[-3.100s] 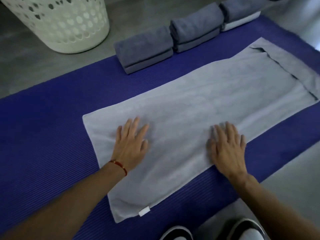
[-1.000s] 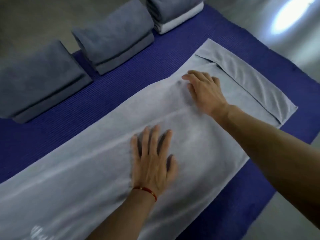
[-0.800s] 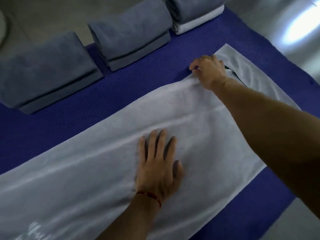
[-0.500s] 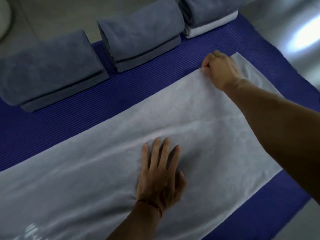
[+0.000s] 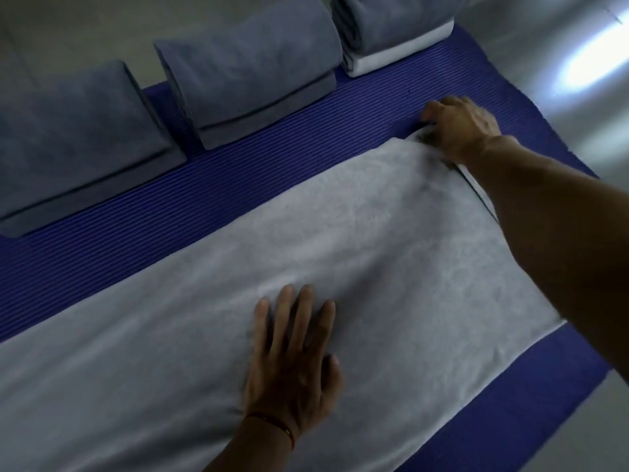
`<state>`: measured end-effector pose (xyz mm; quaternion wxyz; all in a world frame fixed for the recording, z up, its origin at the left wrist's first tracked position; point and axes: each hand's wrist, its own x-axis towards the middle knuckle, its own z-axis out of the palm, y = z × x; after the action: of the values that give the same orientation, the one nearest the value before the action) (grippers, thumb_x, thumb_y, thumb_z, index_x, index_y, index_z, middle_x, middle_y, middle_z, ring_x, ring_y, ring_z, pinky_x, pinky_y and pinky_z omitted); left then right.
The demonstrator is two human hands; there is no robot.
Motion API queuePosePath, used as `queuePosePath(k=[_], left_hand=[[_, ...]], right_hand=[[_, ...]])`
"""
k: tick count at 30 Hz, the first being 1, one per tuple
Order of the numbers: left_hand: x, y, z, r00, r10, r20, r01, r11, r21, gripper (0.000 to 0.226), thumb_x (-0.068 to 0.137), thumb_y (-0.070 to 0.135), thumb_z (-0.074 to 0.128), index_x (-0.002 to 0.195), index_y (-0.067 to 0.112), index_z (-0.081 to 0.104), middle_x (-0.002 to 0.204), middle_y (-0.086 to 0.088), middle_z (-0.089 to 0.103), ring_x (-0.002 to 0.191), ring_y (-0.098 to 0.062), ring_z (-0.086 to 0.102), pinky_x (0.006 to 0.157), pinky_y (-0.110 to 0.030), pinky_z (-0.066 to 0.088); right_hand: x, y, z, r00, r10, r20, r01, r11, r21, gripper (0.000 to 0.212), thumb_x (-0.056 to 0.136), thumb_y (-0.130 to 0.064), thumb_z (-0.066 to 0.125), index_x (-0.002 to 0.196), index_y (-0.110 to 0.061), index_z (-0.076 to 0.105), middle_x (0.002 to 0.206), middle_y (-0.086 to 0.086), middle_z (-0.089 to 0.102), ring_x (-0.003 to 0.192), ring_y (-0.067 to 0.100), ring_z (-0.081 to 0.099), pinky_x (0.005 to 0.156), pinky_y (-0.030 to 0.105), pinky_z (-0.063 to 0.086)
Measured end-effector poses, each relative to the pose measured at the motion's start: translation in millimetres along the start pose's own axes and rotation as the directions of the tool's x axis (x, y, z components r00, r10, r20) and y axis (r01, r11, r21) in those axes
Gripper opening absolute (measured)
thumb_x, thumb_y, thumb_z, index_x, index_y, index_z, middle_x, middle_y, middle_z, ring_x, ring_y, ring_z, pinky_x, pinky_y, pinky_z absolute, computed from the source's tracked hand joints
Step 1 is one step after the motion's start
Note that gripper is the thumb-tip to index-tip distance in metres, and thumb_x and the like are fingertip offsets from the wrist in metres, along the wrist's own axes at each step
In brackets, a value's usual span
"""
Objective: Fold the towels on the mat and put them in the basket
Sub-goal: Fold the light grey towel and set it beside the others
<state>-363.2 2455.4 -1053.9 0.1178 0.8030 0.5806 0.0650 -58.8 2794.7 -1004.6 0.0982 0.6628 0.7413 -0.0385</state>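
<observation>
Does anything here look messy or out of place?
Only slightly. The far right corner of the spread towel is bunched where the right hand grips it, while the left hand presses it flat. The three folded stacks along the mat's far edge look tidy.

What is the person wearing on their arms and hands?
Both forearms are bare, with no sleeves in view and no gloves. The left hand has a thin red string bracelet around its wrist. The right hand shows no ring, watch or band.
</observation>
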Motion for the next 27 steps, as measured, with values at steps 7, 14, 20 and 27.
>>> queuePosePath(k=[7,14,20,27], left_hand=[[1.3,0.3,2.0,1.0,-0.008,0.003,0.008,1.0,0.014,0.073,0.083,0.042,0.058,0.15,0.017,0.05,0.161,-0.017,0.035,0.151,-0.041,0.027,0.117,-0.068,0.024],[2.1,-1.3,2.4,0.998,-0.012,0.064,0.006,0.996,0.094,0.074,0.083,0.043,0.057,0.152,0.017,0.047,0.161,-0.02,0.035,0.151,-0.043,0.025,0.118,-0.068,0.019],[4.5,2.1,1.3,0.997,-0.013,0.079,0.007,0.997,0.081,0.074,0.086,0.044,0.051,0.154,0.017,0.042,0.162,-0.019,0.033,0.152,-0.042,0.023,0.119,-0.067,0.017],[1.8,1.9,2.1,0.995,-0.015,0.094,0.008,0.997,0.071,0.072,0.09,0.046,0.041,0.157,0.021,0.033,0.166,-0.013,0.023,0.154,-0.036,0.013,0.123,-0.062,0.007]], right_hand=[[8.6,-0.2,1.7,0.957,0.274,-0.098,-0.232,0.922,0.311,0.041,0.103,-0.024,0.053,0.143,-0.019,0.051,0.14,0.016,0.05,0.126,0.038,0.051,0.106,0.051,0.044],[-80.6,-39.1,32.8,0.939,0.337,0.064,-0.335,0.862,0.379,0.07,0.102,-0.063,0.026,0.163,-0.036,0.003,0.172,0.006,0.0,0.158,0.036,-0.003,0.118,0.075,0.003],[-174.4,-62.5,86.4,0.949,0.299,0.1,-0.315,0.915,0.253,0.074,0.098,-0.075,0.005,0.16,-0.04,-0.013,0.171,0.002,-0.019,0.156,0.031,-0.022,0.12,0.067,-0.011],[-211.4,-116.4,75.2,0.956,0.287,0.056,-0.291,0.909,0.299,0.074,0.099,-0.072,0.009,0.162,-0.037,-0.009,0.17,0.004,-0.021,0.154,0.035,-0.026,0.115,0.072,-0.016]])
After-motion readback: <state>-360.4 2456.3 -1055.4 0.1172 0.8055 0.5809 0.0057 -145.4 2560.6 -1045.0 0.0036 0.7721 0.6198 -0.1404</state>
